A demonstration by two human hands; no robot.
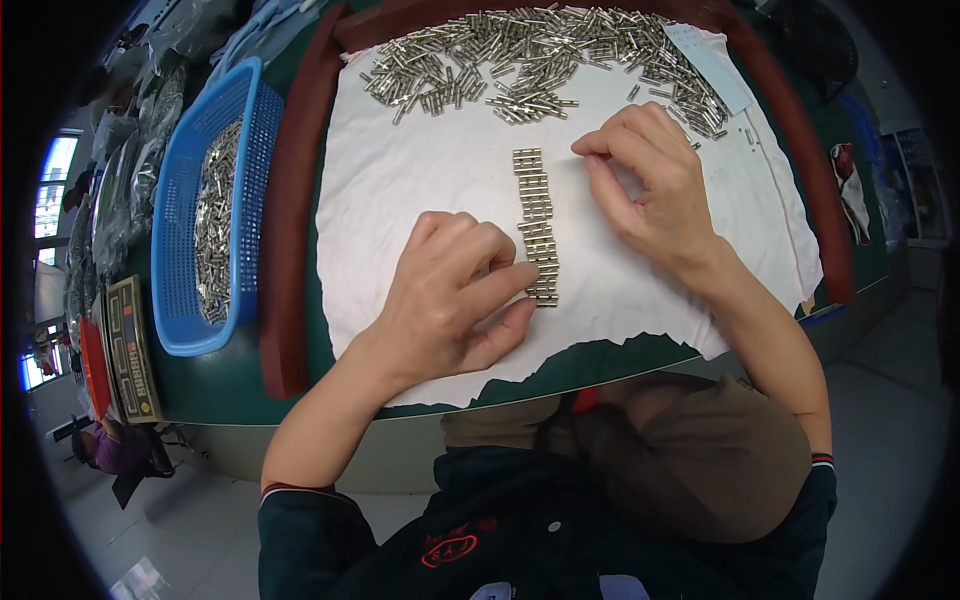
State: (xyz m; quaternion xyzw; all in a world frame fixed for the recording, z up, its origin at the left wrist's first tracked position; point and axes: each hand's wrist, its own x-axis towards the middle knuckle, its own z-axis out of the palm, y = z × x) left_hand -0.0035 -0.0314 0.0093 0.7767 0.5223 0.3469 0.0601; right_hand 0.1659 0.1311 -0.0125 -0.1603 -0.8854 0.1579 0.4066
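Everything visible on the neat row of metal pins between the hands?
The row of metal pins is a straight column of small shiny silver cylinders, laid side by side, each crosswise to the column. It lies flat on the white cloth. The left hand touches its near end with its fingertips; the right hand pinches beside its far end.

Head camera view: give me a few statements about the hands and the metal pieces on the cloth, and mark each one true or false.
1. The left hand touches the lower end of the column of metal pieces. True.
2. The column lies on a black mat. False: it lies on a white cloth.
3. The right hand rests inside the blue basket. False: it is on the cloth, right of the column's upper end.
4. A loose heap of metal pieces lies at the far edge of the cloth. True.
5. The blue basket is bare. False: it holds many metal pieces.
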